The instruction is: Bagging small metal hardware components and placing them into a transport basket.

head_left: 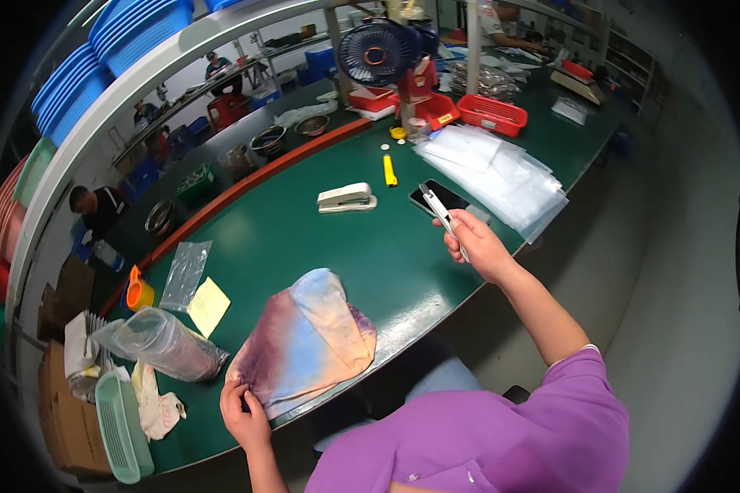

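Observation:
A tie-dyed cloth in purple, blue and peach lies folded near the table's front edge. My left hand has its fingers curled at the cloth's lower left corner, gripping it. Raised over the right side of the table, my right hand is closed around a slim white-and-dark tool, whose exact kind I cannot make out. Behind that tool lies a dark phone, partly covered by the hand. A cream stapler and a yellow box cutter rest farther back.
Clear plastic bags are stacked at the right edge. On the left stand a large bag, a yellow note pad, an orange tape dispenser and a green basket. A fan and red baskets stand at the back.

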The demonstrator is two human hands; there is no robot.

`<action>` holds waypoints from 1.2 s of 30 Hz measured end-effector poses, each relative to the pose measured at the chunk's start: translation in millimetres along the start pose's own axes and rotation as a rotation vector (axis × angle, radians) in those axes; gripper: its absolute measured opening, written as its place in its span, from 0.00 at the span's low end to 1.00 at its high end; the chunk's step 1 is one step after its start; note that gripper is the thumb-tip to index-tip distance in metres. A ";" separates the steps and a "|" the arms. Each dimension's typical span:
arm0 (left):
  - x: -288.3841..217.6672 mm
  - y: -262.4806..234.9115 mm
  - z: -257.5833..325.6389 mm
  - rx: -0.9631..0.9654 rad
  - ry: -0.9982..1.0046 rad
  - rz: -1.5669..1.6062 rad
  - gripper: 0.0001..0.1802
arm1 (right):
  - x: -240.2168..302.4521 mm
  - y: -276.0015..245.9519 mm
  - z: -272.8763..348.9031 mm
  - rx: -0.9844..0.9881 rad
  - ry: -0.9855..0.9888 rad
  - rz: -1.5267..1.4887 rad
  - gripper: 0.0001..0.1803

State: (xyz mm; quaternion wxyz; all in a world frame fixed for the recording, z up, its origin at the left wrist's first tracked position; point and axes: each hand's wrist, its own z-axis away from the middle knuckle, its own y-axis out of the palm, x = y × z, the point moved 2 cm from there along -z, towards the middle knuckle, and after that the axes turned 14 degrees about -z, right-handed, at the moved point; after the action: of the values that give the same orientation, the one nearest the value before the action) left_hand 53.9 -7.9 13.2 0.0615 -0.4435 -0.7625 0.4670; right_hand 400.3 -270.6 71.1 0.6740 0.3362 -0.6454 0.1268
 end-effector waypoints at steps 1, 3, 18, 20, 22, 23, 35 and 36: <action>-1.0 -1.1 0.7 0.002 0.024 0.011 0.06 | 3.5 -7.5 7.8 -0.022 -0.053 0.016 0.17; -1.7 -1.9 0.8 -0.003 0.021 -0.020 0.05 | 14.0 -24.0 20.1 -0.071 -0.016 0.068 0.20; 1.1 1.6 -0.4 0.003 0.059 -0.039 0.05 | -3.8 -124.9 61.9 -0.324 -0.198 0.094 0.13; 0.2 2.2 0.5 0.008 0.065 -0.050 0.05 | -10.0 -150.4 67.9 -0.423 -0.245 0.017 0.14; 1.2 1.9 0.3 0.011 0.074 -0.063 0.05 | -17.2 -178.9 74.8 -0.631 -0.352 -0.220 0.18; 2.3 1.9 0.6 0.006 0.066 -0.061 0.05 | -20.2 -193.0 77.3 -0.743 -0.411 -0.381 0.20; 0.7 2.9 -1.1 -0.007 0.044 -0.047 0.05 | -114.3 -292.3 -7.5 -1.007 -0.237 -0.979 0.17; 1.4 3.4 -1.0 -0.006 0.042 -0.037 0.05 | -112.4 -290.3 -4.8 -1.058 -0.226 -1.031 0.16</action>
State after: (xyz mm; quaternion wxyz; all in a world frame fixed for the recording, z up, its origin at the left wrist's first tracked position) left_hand 55.6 -5.6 10.7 0.0848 -0.4390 -0.7706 0.4542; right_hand 564.5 -453.4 -120.1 0.6493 0.2382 -0.4462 -0.5680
